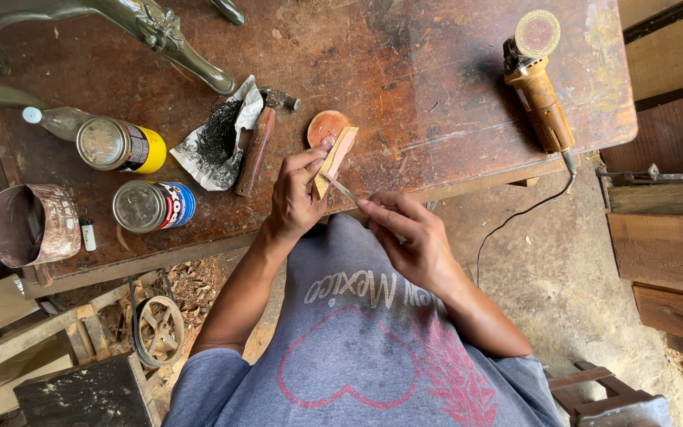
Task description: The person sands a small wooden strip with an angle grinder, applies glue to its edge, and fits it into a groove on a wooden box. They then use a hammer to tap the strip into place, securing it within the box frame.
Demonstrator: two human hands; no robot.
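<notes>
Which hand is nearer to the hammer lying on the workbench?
Left. The left hand holds a small wooden piece just right of the hammer; the right hand is farther right, off the bench edge, holding a thin blade.

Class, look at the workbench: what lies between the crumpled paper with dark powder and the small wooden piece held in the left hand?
A hammer lies between them, seen in the head view.

metal furniture leg (160,32): cut off at top edge | thin blade (343,190): too small to identify
</notes>
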